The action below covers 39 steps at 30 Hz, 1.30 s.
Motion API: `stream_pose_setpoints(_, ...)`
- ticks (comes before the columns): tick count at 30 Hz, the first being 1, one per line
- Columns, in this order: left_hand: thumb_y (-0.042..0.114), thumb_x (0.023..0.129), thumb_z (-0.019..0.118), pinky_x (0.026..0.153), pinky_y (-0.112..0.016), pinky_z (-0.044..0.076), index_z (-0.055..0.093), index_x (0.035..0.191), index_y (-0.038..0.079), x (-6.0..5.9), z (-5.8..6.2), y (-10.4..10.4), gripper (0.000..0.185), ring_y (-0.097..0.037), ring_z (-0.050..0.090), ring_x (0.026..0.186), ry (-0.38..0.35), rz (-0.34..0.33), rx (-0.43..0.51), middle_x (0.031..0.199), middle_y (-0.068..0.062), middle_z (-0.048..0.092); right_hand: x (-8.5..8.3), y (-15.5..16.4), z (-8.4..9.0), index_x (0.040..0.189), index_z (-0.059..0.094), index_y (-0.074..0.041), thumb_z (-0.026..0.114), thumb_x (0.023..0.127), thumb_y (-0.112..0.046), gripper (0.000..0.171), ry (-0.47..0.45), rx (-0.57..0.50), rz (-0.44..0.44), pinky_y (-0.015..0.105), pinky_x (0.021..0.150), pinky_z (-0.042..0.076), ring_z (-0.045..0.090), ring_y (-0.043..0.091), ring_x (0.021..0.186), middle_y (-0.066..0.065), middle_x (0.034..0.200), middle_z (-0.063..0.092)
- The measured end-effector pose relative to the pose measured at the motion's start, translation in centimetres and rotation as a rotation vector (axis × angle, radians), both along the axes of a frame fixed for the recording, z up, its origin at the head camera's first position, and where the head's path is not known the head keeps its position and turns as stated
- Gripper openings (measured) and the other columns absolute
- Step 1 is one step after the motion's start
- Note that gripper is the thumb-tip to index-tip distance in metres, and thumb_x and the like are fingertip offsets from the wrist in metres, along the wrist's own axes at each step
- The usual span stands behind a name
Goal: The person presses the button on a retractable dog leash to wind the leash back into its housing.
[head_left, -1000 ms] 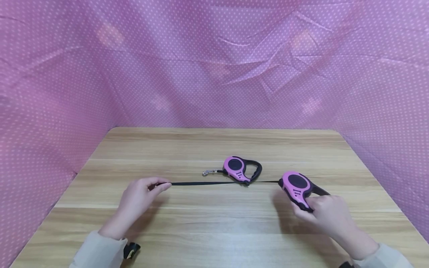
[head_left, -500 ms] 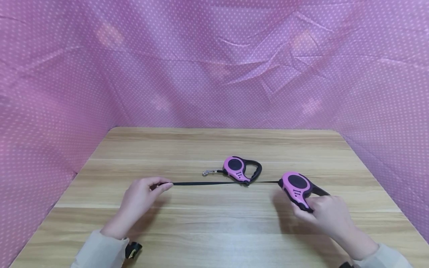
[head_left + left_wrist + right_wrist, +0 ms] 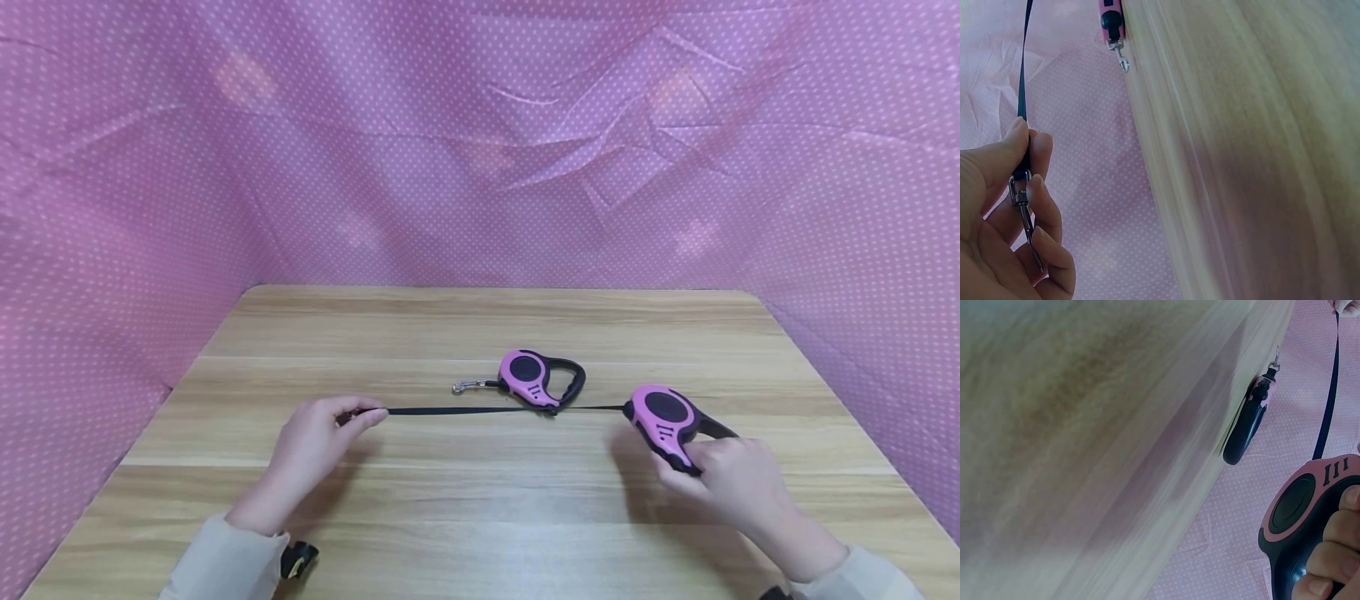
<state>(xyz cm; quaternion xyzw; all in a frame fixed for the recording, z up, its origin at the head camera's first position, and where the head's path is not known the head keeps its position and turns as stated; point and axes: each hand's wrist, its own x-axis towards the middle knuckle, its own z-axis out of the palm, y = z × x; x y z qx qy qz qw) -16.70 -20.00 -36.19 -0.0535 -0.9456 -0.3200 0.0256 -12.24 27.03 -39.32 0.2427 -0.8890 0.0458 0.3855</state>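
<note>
Reel (image 3: 660, 412) raised above table (image 3: 480, 517), right hand (image 3: 738, 479) curled round its handle (image 3: 716, 427); strap (image 3: 450, 411) runs taut to left hand (image 3: 311, 433), thumb (image 3: 1007, 150) and forefinger (image 3: 1042, 150) pinching it just above clip (image 3: 1020, 197). Advisable: firm pinch, even tension, strap clear of spare leash (image 3: 525, 368) beyond. Right thumb cannot be made out; clip hidden by left hand in head view; right hand cropped in its wrist view.

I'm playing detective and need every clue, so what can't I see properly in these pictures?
Head view: the left hand mostly hides the held clip.
Head view: the right hand covers part of the held leash handle.
Head view: the black thing by the right sleeve is cut off by the bottom edge.
Left wrist view: the other leash is cut off by the top edge.
Right wrist view: the table is blurred.
</note>
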Motion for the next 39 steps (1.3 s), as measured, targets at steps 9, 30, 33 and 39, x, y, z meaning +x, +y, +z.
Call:
stream_pose_setpoints(9, 0.041, 0.093, 0.067, 0.052, -0.028, 0.040, 0.076, 0.108, 0.023, 0.3, -0.2, 0.3, 0.025, -0.012, 0.046, 0.052, -0.007, -0.010, 0.014, 0.105, -0.001, 0.076, 0.1, -0.2, -0.3, 0.050, 0.026, -0.026, 0.027, 0.097, -0.064, 0.060, 0.007, 0.007, -0.008, 0.018, 0.038, 0.015, 0.014, -0.002, 0.047, -0.016, 0.045, 0.025)
stream_pose_setpoints(30, 0.040, 0.093, 0.067, 0.064, -0.028, 0.042, 0.077, 0.106, 0.024, -0.2, -0.3, 0.9, 0.023, -0.010, 0.052, 0.066, 0.095, -0.064, -0.022, 0.103, 0.001, 0.077, -0.3, -0.8, 0.4, 0.050, 0.028, -0.027, 0.029, 0.096, -0.065, 0.060, 0.001, -0.016, -0.004, 0.018, 0.038, 0.016, 0.015, -0.003, 0.046, -0.017, 0.043, 0.028)
stream_pose_setpoints(33, 0.039, 0.093, 0.067, 0.062, -0.027, 0.041, 0.077, 0.105, 0.023, -0.4, -0.2, 1.1, 0.022, -0.010, 0.049, 0.063, 0.095, -0.066, -0.016, 0.102, 0.001, 0.077, -0.4, -0.9, 0.7, 0.049, 0.028, -0.027, 0.029, 0.096, -0.064, 0.060, -0.018, -0.024, -0.009, 0.018, 0.038, 0.016, 0.016, -0.003, 0.046, -0.016, 0.043, 0.027)
stream_pose_setpoints(39, 0.034, 0.094, 0.068, 0.066, -0.028, 0.044, 0.077, 0.103, 0.023, -0.6, 0.1, 1.2, 0.017, -0.010, 0.056, 0.071, 0.104, -0.074, -0.002, 0.099, 0.003, 0.077, -0.5, -1.1, 1.1, 0.050, 0.028, -0.025, 0.027, 0.096, -0.064, 0.061, -0.047, -0.038, -0.022, 0.018, 0.038, 0.017, 0.017, -0.001, 0.044, -0.016, 0.044, 0.026)
